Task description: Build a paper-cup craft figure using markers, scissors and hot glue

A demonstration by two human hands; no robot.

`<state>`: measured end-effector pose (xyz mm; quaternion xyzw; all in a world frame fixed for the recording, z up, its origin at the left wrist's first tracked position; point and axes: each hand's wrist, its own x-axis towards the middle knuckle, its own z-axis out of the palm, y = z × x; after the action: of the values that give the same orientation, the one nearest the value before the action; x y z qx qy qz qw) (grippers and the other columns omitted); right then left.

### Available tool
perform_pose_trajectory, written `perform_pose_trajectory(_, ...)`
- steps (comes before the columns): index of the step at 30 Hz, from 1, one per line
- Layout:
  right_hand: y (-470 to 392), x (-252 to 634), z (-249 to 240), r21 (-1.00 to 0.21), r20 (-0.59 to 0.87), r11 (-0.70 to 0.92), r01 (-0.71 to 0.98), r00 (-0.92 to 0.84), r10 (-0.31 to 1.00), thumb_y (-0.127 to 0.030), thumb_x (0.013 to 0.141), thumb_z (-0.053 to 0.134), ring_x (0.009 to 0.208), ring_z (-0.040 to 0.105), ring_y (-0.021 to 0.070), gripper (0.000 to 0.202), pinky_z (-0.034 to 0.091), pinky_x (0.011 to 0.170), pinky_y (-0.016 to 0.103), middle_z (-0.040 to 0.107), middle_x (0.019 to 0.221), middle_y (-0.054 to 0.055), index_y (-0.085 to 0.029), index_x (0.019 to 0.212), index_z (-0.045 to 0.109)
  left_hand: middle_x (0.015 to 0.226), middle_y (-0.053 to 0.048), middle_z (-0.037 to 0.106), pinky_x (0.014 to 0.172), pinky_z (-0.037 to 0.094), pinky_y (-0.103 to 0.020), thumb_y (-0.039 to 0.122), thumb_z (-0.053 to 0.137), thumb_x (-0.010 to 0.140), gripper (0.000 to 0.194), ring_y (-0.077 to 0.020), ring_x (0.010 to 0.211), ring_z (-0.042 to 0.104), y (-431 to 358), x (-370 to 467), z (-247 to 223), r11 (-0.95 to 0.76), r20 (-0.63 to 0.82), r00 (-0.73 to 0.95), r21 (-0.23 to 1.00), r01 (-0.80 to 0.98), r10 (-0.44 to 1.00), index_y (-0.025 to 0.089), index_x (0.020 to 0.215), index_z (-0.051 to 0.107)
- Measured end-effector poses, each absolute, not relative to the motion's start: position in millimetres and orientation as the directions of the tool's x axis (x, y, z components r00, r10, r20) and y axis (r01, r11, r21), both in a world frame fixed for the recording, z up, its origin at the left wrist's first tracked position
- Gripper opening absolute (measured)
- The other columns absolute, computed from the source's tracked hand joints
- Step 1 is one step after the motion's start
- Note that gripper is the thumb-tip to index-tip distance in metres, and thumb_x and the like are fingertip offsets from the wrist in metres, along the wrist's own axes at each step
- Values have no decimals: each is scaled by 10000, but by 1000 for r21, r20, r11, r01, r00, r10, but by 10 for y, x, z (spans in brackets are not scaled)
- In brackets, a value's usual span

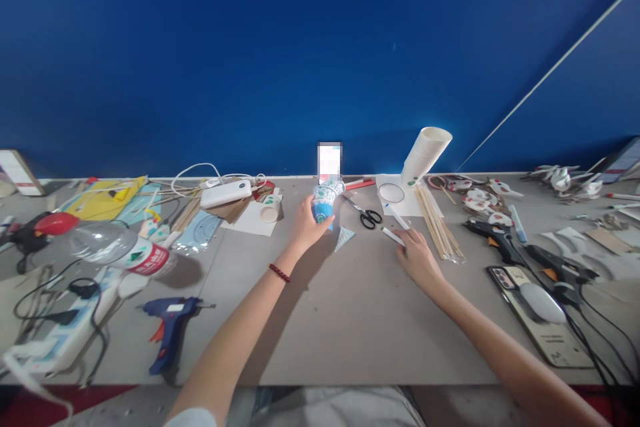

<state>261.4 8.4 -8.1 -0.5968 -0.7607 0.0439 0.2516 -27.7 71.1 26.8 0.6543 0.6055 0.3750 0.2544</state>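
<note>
My left hand [309, 221] is wrapped round a paper cup [323, 212] coloured blue, with a white-and-blue patterned upper part. The cup is held just above or on the table; I cannot tell which. My right hand [416, 255] lies low over the table, its fingers closed on a white marker [392, 235] with a green end. A second white marker [398, 217] with a blue end lies just beyond those fingers. Between the hands are black-handled scissors [369, 217] and a small patterned paper triangle [345, 237].
A tall stack of paper cups [425, 155] leans at the back beside wooden sticks [439, 223]. To the left are a blue glue gun [173, 327], a plastic bottle [123, 250] and a power strip [80, 327]. A phone [543, 340] and black glue guns [495, 238] lie right.
</note>
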Motion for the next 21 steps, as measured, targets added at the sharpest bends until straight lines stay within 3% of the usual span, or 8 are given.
perform_pose_trajectory(7, 73, 2613, -169, -248, 370, 290, 924, -187, 910, -122, 839, 401, 888, 523, 278, 423, 490, 853, 434, 580, 963, 140, -112, 1177, 655, 1329, -118, 464, 1050, 395, -454, 314, 678, 729, 633, -289, 1260, 469, 639, -682, 250, -204, 163, 123, 790, 579, 979, 241, 1301, 417)
perform_pose_trajectory(16, 77, 2448, 57, -210, 484, 378, 902, -240, 841, -181, 851, 480, 1014, 530, 287, 387, 445, 882, 440, 609, 1084, 127, -158, 1212, 618, 1362, -123, 400, 1049, 416, -431, 327, 618, 801, 619, -267, 1281, 438, 279, -1248, 484, -358, 181, 331, 697, 621, 926, 250, 1358, 358)
perform_pose_trajectory(21, 189, 2214, 259, -281, 349, 540, 793, -440, 827, -222, 901, 480, 1057, 551, 258, 295, 422, 916, 406, 642, 1132, 116, -175, 1135, 654, 1449, -118, 322, 1128, 332, -443, 276, 592, 818, 618, -282, 1388, 324, 163, -1306, 565, -414, 151, 420, 634, 654, 895, 268, 1381, 338)
